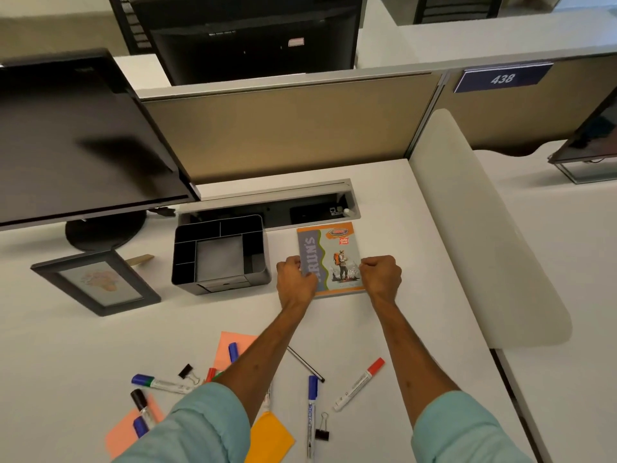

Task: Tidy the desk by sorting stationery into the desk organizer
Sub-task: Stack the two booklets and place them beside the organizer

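One black organizer (220,253) sits left of centre, its compartments bare, just left of one notebook (330,259) lying flat on the desk (417,262). Both hands flank the notebook's lower edge – the left hand (295,277) curled over its left side, fingers touching the cover, the right hand (380,275) clenched at its right edge; whether either truly grips it I cannot tell. Forearms reach straight up from the bottom. Scattered low in the frame – at least four markers, including a red one (359,384), two binder clips (322,427), three paper notes.
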A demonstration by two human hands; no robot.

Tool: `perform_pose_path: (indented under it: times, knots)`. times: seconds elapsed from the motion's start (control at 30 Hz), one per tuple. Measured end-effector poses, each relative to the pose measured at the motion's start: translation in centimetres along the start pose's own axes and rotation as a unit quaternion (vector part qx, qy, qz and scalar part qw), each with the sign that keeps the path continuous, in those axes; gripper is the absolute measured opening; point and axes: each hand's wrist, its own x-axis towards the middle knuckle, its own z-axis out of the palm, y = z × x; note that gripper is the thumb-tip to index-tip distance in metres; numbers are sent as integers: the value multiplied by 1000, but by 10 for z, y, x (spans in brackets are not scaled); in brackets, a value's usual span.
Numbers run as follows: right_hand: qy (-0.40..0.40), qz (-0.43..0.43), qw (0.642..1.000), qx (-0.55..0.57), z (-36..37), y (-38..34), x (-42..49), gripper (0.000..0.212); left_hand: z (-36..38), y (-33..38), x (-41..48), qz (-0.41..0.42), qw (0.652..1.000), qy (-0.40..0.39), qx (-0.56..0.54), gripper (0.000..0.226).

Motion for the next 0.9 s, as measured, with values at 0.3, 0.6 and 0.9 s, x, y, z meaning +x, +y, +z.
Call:
perform_pose_path:
  times: [0.3,0.6,0.9]
  knots:
    - [17,-34,998,-40,6,3,-9,14,1,-9,7,23,999,-40,17,55]
    - [-11,-97,991,-87,3,10,-9,17,5,-26,17,29,997,-69,-3,61]
    - [-28,-127,989,-75,-5,20,-39,32,-39,-31,-30,64,996,-59,15,51]
